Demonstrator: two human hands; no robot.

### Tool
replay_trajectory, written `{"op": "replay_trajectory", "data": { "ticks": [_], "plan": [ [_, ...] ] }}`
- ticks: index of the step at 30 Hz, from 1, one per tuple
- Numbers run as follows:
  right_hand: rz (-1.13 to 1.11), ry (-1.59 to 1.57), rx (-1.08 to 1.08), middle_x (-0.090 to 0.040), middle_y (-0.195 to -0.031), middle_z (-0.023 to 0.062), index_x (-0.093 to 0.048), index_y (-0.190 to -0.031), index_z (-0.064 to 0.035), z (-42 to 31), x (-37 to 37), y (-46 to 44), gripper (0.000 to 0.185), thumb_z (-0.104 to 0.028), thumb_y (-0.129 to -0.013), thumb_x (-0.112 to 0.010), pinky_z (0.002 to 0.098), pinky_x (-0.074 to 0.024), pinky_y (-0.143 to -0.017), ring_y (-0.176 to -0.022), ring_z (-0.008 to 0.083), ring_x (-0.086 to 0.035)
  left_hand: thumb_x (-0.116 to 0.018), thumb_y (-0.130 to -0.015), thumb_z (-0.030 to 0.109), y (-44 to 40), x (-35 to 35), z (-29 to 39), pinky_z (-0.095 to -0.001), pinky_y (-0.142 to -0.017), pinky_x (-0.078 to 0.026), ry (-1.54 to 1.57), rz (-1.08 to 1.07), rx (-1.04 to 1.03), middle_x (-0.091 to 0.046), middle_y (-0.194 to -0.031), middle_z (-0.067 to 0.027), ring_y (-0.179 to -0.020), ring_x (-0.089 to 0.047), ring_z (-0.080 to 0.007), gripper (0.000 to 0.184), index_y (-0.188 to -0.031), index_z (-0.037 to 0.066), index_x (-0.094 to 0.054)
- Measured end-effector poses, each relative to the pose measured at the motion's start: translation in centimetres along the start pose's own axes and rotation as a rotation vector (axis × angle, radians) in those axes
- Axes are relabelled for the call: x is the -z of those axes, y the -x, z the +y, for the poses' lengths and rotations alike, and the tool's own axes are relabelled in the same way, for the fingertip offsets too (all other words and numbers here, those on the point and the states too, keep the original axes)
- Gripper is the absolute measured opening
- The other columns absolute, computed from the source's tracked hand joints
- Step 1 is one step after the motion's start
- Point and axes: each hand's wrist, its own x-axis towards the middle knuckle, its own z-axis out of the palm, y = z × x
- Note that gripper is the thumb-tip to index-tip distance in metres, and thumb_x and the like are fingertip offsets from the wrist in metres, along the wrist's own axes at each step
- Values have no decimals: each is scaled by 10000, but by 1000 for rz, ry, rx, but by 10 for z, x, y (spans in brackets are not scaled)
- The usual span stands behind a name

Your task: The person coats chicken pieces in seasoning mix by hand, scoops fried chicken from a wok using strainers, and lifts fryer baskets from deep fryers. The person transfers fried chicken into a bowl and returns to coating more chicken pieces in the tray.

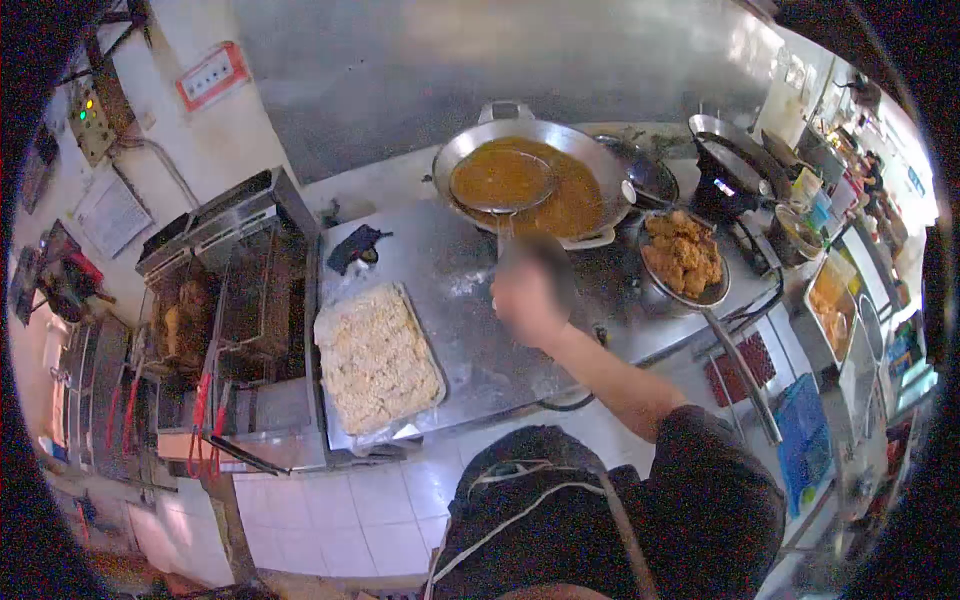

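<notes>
My right hand (530, 298), partly blurred, is closed around the handle of a round skimmer (503, 208). The skimmer's wide head lies in brown oil (578, 200) inside a large metal wok (612, 172). Just right of the wok, a long-handled strainer (722, 292) holds golden fried pieces (684, 254), which look like fried chicken. On the steel counter (470, 340) to the left sits a tray (437, 372) of pale, flour-coated pieces (372, 358). My left hand is out of the frame.
Deep fryers with baskets (255, 285) stand at the left, red handles (204, 425) jutting forward. A black cloth-like item (358, 246) lies behind the tray. Dark pans (735, 165) fill the back right. The strainer's handle (748, 385) sticks out past the counter edge.
</notes>
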Motion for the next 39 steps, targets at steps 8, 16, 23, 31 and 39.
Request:
{"op": "replay_trajectory", "data": {
  "ticks": [8,16,23,31,39],
  "plan": [
    [-35,50,58,-469,-612,52,-402,-845,-50,-8,-14,-8,36,-25,-838,-427,251,-290,-334,-419,112,-410,-644,-632,554,-17,2,-41,-414,-966,-286,35,-25,31,-629,-937,-5,-917,-560,-148,946,-1247,-63,-275],
    [-62,18,-52,-451,-585,38,-429,-814,-50,-6,-9,1,74,9,-782,-459,243,-284,-329,-402,102,-394,-668,-597,597,-31,-32,-215,-424,-1033,-250,315,-258,122,-630,-947,18,-955,-551,-136,1039,-1274,-65,-241],
    [-37,101,23,-453,-608,42,-447,-812,-41,-11,-31,7,98,31,-745,-449,221,-288,-349,-427,87,-389,-518,-818,184,32,-82,-184,-340,-416,-457,271,-123,-490,-616,-865,-130,-738,-626,-290,241,-1019,54,-546],
    [-47,29,38,-457,-608,35,-432,-789,-66,-2,-34,6,83,6,-773,-471,221,-283,-350,-421,87,-381,-517,-818,184,31,-88,-194,-335,-433,-460,294,86,-92,-615,-850,-123,-728,-623,-278,229,-1002,51,-552],
    [104,-58,97,-448,-586,40,-415,-823,-56,7,-31,1,73,3,-808,-455,225,-275,-318,-419,87,-419,-516,-818,185,16,-50,-164,-331,-450,-464,183,91,2,-613,-834,-116,-719,-620,-265,219,-985,48,-557]
  ]
}}
